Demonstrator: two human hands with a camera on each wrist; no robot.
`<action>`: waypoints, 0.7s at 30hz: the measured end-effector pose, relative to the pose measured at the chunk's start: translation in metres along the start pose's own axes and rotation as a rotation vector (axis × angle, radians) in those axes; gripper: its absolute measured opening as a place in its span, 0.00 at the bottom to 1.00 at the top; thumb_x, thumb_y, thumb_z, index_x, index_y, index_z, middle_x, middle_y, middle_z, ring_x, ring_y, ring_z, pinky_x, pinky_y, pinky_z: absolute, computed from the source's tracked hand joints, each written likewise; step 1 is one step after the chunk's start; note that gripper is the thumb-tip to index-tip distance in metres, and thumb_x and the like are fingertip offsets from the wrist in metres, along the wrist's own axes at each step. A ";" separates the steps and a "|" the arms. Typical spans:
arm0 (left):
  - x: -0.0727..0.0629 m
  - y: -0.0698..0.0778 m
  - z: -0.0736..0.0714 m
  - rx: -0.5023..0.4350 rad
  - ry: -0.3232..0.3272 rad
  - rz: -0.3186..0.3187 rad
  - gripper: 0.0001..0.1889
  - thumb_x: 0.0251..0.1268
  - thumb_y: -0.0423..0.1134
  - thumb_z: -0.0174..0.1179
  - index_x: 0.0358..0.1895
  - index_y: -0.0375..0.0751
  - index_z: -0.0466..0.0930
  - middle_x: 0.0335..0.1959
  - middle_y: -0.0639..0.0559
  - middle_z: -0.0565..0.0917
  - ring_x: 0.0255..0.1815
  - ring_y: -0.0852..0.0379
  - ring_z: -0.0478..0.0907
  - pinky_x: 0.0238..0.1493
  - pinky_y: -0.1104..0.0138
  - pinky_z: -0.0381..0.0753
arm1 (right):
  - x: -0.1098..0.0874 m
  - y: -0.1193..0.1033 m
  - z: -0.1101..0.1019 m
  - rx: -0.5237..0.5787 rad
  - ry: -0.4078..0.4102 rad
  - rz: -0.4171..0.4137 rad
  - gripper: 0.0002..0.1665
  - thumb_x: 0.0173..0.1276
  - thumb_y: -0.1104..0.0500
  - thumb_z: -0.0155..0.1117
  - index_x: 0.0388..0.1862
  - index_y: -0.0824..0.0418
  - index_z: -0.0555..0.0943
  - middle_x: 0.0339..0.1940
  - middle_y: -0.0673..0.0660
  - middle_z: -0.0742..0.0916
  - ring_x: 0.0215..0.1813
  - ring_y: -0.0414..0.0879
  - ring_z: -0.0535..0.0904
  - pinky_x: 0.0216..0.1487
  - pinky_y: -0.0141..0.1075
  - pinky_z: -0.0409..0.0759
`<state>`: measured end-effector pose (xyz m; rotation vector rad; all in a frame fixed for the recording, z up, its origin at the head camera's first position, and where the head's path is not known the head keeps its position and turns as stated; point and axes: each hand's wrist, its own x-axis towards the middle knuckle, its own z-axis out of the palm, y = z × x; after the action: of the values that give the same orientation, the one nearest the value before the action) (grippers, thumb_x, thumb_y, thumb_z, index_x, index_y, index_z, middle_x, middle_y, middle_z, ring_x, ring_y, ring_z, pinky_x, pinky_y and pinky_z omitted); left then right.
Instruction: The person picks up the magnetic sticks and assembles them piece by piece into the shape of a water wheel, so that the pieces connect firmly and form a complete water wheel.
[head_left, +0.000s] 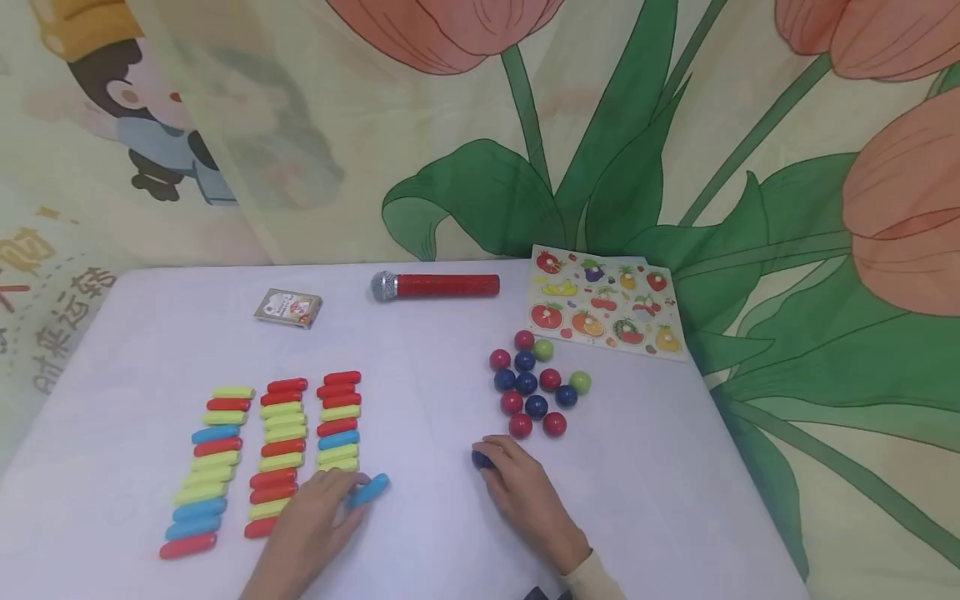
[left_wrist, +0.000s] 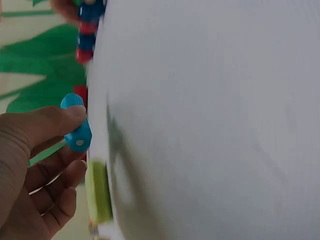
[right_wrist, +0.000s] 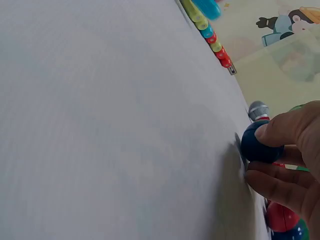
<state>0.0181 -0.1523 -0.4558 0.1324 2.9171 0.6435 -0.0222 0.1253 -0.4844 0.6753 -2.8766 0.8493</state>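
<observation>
My left hand point(head_left: 318, 518) pinches a short blue stick point(head_left: 371, 491) between thumb and fingers, near the lower end of the rightmost column of sticks. In the left wrist view the blue stick point(left_wrist: 79, 136) shows a pale dot on its end, and it is held over the white table. Between the thumb and fingers of my right hand point(head_left: 531, 500) is a dark blue ball point(head_left: 482, 460). The right wrist view has this ball point(right_wrist: 256, 145) low over the tabletop. Just beyond that hand lies a group of red balls point(head_left: 554, 424), dark blue balls point(head_left: 536, 407) and green balls point(head_left: 580, 382).
Red, yellow-green and blue sticks point(head_left: 206, 472) lie in three columns on the left of the white table point(head_left: 420, 367). Toward the back are a small patterned box point(head_left: 289, 307), a red microphone point(head_left: 447, 286) and a fruit-picture board point(head_left: 570, 312). A printed cloth point(head_left: 337, 167) hangs behind.
</observation>
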 end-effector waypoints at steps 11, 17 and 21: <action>0.020 0.034 0.034 -0.010 0.059 0.139 0.19 0.51 0.45 0.72 0.47 0.50 0.80 0.35 0.60 0.77 0.37 0.63 0.74 0.46 0.65 0.82 | 0.011 -0.012 0.011 0.149 -0.076 0.051 0.22 0.65 0.58 0.66 0.58 0.52 0.77 0.54 0.47 0.82 0.60 0.40 0.77 0.60 0.33 0.75; 0.024 0.039 0.038 -0.053 0.085 0.159 0.21 0.53 0.43 0.71 0.50 0.49 0.78 0.35 0.60 0.78 0.37 0.64 0.75 0.43 0.66 0.82 | 0.013 -0.017 0.015 0.147 -0.063 0.014 0.22 0.64 0.58 0.67 0.58 0.52 0.77 0.54 0.47 0.83 0.58 0.41 0.77 0.59 0.34 0.76; 0.025 0.040 0.041 -0.075 0.105 0.151 0.22 0.52 0.43 0.72 0.52 0.49 0.78 0.34 0.60 0.77 0.37 0.65 0.74 0.42 0.67 0.82 | 0.014 -0.018 0.014 0.143 -0.065 0.014 0.22 0.65 0.58 0.66 0.58 0.53 0.77 0.54 0.48 0.83 0.58 0.41 0.77 0.59 0.34 0.76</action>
<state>0.0027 -0.0961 -0.4788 0.3218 2.9993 0.8054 -0.0264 0.0993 -0.4847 0.7094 -2.9015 1.0621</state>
